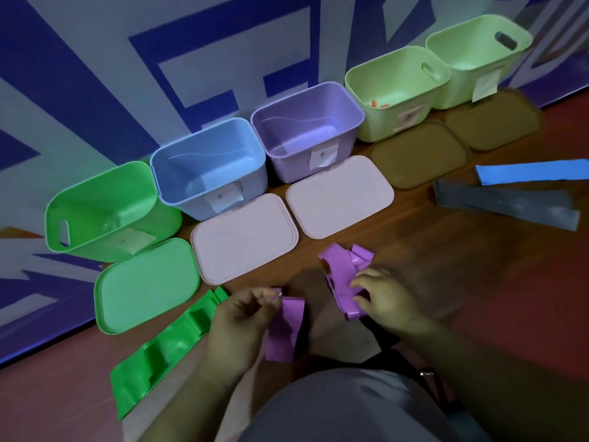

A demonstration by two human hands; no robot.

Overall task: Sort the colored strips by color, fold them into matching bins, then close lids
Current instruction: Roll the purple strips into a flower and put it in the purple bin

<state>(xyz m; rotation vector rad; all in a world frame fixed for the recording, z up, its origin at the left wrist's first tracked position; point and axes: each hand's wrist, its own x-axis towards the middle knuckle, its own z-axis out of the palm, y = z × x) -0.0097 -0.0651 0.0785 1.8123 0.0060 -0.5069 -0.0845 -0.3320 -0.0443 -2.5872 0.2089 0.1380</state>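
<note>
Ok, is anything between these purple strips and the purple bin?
Only a pale pink lid lying flat on the floor in front of the purple bin. The bin is open, so the purple strips could likely be lifted over it.

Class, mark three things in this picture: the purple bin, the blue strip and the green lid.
purple bin [293,164]: head view, front wall left of its label.
blue strip [532,172]: head view, middle of the strip.
green lid [146,285]: head view, centre of its flat top.
</note>
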